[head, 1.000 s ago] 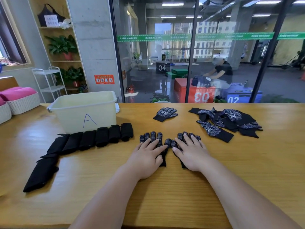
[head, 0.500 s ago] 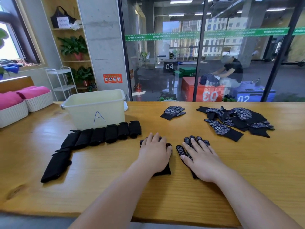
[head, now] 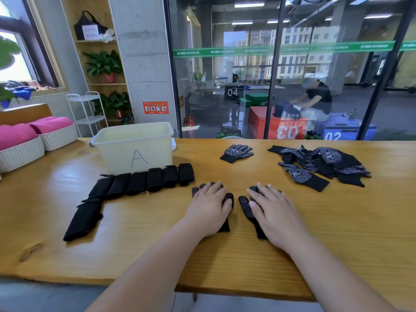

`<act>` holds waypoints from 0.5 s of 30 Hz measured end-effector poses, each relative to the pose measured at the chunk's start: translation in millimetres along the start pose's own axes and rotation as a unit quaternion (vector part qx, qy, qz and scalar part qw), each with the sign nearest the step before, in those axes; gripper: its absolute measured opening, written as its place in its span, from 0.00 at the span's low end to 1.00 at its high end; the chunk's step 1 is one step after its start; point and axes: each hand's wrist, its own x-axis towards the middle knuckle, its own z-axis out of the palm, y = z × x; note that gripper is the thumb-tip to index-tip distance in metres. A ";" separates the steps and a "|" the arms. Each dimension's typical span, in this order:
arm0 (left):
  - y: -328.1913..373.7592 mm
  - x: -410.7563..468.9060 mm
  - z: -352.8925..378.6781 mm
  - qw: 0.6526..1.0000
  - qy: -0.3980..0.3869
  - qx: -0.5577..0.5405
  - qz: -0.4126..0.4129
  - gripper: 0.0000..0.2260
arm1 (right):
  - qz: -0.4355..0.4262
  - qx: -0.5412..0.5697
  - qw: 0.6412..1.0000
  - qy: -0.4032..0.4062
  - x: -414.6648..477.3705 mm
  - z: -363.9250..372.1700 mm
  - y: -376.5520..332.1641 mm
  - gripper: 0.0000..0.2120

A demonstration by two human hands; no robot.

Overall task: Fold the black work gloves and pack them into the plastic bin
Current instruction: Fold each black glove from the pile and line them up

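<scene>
Both hands are lying flat with fingers straight and spread, nothing pinched or curled. Left hand (head: 208, 210) is pressing down on the left glove (head: 228, 197) and right hand (head: 273, 212) is doing the same on the right glove (head: 245, 204), just beside it in the lower middle of the frame. The gloves are sitting dotted side up on the table (head: 337, 221), thumbs pointing at each other with a thin strip of wood showing between them.

I'm reading this as the smoothing bit before the fold. To do it well, I'd be sweeping the palms from cuff to fingertips so the knit is lying dead flat. Then I'd be laying one glove on the other with cuffs and fingers lined up, holding the stack down with one palm while the other is turning it over. These look stretchy, so a sloppy fold is probably springing open.

Moving outward, the folded row (head: 146, 182) is waiting left of the hands, running down towards the lower left. It's touching or nearly touching the front of the bin (head: 112, 154) marked A, upper left of centre. Can't see the bin's bottom from here. One loose glove (head: 236, 152) is lying above the hands, and the unfolded pile (head: 322, 163) is sitting at the right.
</scene>
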 end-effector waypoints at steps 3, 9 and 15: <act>-7.9 -24.0 -1.4 0.994 -0.085 0.045 0.050 0.28 | -0.019 0.005 0.999 -0.037 -13.6 -2.6 -8.7 0.30; -12.1 -43.7 -1.8 0.998 -0.012 0.004 0.056 0.27 | -0.037 0.019 0.999 -0.032 -21.2 -0.6 -9.5 0.27; -33.4 -54.8 -8.9 0.982 0.166 -0.070 0.052 0.07 | -0.007 0.041 0.997 0.062 -31.5 -5.5 0.8 0.12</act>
